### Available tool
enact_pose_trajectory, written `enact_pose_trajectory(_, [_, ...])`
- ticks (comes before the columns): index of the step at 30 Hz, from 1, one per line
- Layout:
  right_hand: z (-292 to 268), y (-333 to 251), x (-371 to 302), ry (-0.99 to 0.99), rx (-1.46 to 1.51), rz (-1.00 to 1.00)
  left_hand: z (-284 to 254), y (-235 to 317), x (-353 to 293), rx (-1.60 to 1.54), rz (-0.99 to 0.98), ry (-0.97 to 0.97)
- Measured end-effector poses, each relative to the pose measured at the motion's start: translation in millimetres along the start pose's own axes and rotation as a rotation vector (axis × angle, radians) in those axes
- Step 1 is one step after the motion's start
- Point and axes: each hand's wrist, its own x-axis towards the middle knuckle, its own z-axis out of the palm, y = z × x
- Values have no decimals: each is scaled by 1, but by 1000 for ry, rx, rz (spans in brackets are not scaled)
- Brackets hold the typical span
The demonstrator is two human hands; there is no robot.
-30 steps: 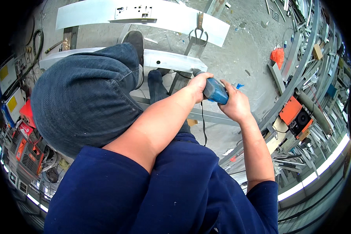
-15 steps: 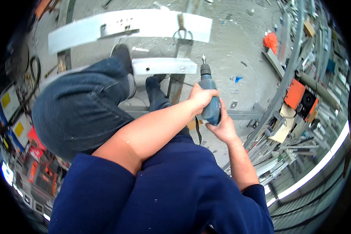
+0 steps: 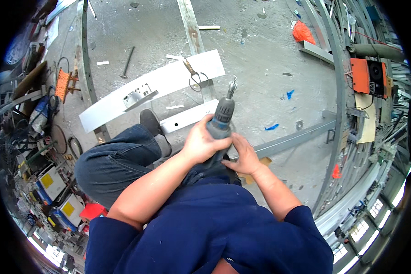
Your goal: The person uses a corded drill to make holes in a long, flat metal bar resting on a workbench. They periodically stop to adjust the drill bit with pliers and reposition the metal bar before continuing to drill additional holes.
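Observation:
A power drill point(image 3: 224, 110) with a dark chuck and a bright bit point(image 3: 232, 87) is held in front of my body, its bit aimed away from me. My left hand point(image 3: 201, 142) wraps round the drill's body from the left. My right hand point(image 3: 245, 156) closes on its rear part from the right; the handle is mostly hidden. Beyond the drill lies a short white metal bar point(image 3: 188, 117) with a round hole. Farther off is a long white metal panel point(image 3: 116, 105) with cutouts, a small flat metal piece, and scissors point(image 3: 194, 76) on it.
Grey metal beams point(image 3: 192, 29) run under the panel, and another beam point(image 3: 301, 135) crosses at right. An orange-and-black box point(image 3: 368, 77) and stacked metal lengths line the right side. Tools and boxes crowd the left. A hammer-like rod point(image 3: 128, 62) lies on the floor.
The drill has come nearer my body and moved left, both hands staying on it. My view has turned, so the panel and bar now appear slanted.

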Motion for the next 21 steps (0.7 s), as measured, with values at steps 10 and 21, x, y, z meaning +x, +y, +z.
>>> enact_pose_trajectory(10, [56,110,218,96,62,387,-93,70,-66,593,-127,230])
enact_pose_trajectory(21, [151,123,329,-184,-382,490,-73,13,-86,124,-330,319])
